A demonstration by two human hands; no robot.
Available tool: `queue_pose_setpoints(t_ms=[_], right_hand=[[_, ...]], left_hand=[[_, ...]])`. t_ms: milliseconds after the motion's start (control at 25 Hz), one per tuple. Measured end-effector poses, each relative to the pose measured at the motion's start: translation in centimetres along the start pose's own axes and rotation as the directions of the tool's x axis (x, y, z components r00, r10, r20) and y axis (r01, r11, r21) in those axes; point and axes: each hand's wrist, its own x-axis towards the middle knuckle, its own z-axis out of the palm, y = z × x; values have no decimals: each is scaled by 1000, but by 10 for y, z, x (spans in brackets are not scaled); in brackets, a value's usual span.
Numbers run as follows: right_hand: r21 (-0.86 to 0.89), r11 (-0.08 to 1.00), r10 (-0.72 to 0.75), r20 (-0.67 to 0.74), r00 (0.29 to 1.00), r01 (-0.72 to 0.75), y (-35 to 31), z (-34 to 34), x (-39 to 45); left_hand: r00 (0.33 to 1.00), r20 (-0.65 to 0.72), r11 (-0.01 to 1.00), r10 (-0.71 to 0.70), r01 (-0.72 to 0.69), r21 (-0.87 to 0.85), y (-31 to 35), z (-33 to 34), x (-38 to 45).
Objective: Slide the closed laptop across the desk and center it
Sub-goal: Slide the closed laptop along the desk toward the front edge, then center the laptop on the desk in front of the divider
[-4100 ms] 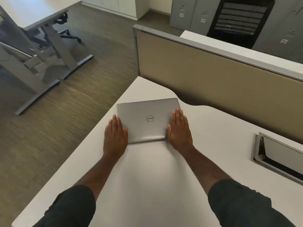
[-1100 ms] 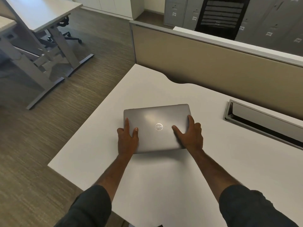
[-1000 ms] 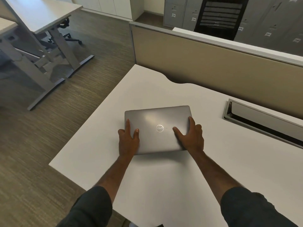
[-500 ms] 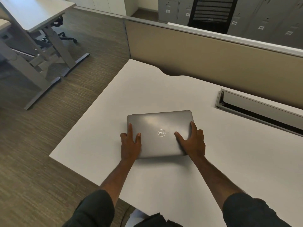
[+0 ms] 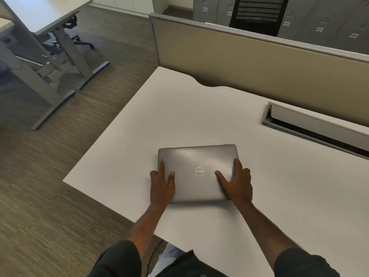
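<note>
Sleeves, dark and short, frame the bottom edge; from them I extend both bare forearms over the white laminate desk (image 5: 289, 186). My left hand (image 5: 161, 184) is clamped on the near-left corner of the closed, flat grey metal laptop (image 5: 197, 166), forefinger laid along its left edge, thumb on the lid and the other fingers curled off its side. My right hand (image 5: 237, 181) clamps the near-right corner likewise, thumb splayed inward on the lid and forefinger running up the right edge. I judge this two-sided hold keeps the laptop square while it slides, since pressure at opposite corners checks any twist. The laptop lies flat on the desk, nearer the desk's left end than its middle, its logo reading toward the far side; centring therefore seems unfinished, with travel to the right remaining. Farther right, well apart from the laptop, a grey-framed cable trough (image 5: 311, 124) is sunk into the desktop. Beyond stands a tan fabric partition (image 5: 249, 64), then grey numbered metal lockers (image 5: 319, 21). Across the brown floor at far left is another white desk (image 5: 46, 15).
</note>
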Motion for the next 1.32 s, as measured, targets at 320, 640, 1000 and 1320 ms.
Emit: queue_pose_setpoints(t_ms=[320, 640, 1000, 1320], right_hand=[[-25, 1000, 9, 2, 1000, -9, 26, -1, -25], [-107, 994, -27, -58, 998, 20, 34, 5, -32], [-172, 985, -29, -98, 995, 11, 39, 11, -37], [-234, 972, -25, -106, 994, -1, 36, 11, -38]], left_hand=[[999, 37, 999, 7, -8, 33, -12, 10, -27], [996, 62, 966, 63, -76, 246, -19, 14, -29], [992, 71, 844, 104, -126, 521, -15, 19, -29], [995, 42, 827, 91, -99, 553, -19, 19, -29]])
